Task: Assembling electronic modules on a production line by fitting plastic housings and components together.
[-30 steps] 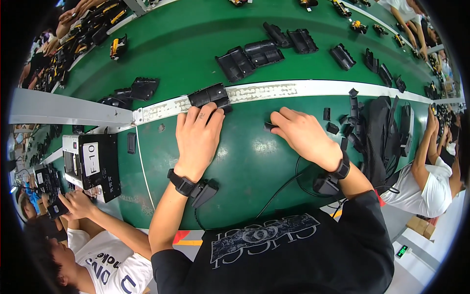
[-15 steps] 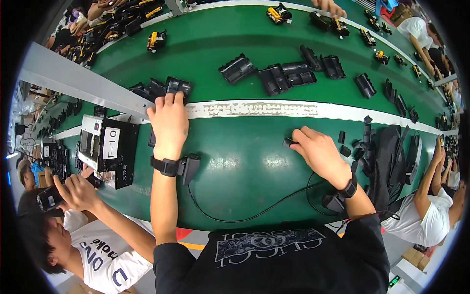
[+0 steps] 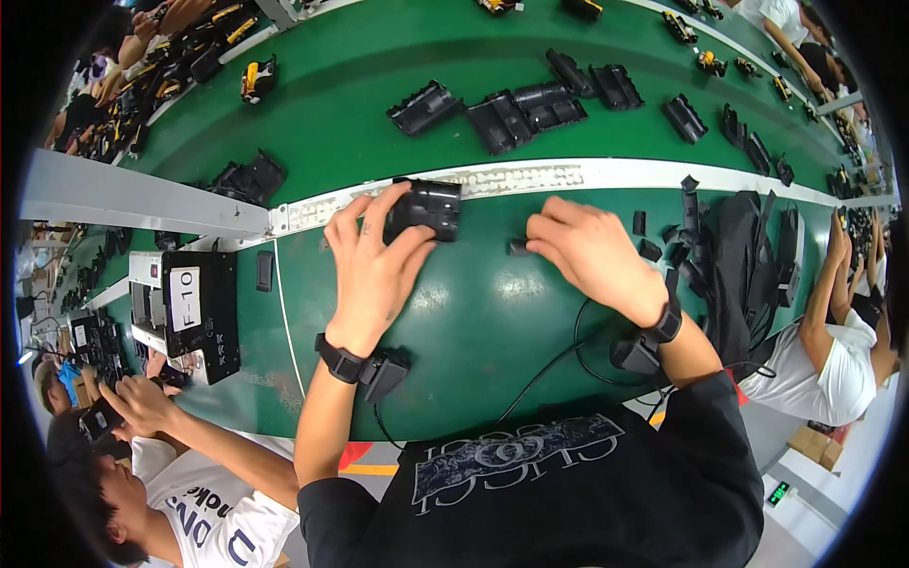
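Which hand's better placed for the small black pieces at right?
Probably your right hand: it's nearer those black pieces, though pinching a small black part. Your left hand, farther off, holds a black casing.

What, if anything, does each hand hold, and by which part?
The left hand grips a black shell by its left side; the right hand, a small black piece by its right end.

Bright light glares off the green tabletop [image 3: 464, 346]; edges bow.
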Available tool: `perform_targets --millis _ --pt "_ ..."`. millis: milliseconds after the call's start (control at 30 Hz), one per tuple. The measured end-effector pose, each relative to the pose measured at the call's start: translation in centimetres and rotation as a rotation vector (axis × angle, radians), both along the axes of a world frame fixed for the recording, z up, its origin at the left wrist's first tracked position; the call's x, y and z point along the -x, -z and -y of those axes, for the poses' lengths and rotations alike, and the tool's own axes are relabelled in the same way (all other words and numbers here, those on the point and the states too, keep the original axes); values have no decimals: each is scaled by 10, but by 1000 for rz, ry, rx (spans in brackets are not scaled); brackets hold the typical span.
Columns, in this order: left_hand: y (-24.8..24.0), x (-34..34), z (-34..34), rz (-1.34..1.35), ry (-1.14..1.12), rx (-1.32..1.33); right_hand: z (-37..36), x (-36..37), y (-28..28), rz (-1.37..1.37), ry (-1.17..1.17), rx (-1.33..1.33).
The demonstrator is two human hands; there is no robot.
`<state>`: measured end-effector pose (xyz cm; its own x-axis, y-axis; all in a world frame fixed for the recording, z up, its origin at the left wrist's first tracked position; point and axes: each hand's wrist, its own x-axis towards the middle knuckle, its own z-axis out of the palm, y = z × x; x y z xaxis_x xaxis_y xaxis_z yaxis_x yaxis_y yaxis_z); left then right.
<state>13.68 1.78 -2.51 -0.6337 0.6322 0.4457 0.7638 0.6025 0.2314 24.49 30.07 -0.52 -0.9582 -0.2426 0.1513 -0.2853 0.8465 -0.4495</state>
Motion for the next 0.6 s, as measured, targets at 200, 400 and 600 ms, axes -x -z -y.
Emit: perform_targets --millis 200,400,600 --pt "16 -21 -11 208 108 -87 14 19 -15 -59 3 71" --pt "18 -31 -17 401 14 -166 34 32 -6 -98 -71 90" --pt "17 -29 -17 355 37 -183 45 41 3 -121 -82 -29"
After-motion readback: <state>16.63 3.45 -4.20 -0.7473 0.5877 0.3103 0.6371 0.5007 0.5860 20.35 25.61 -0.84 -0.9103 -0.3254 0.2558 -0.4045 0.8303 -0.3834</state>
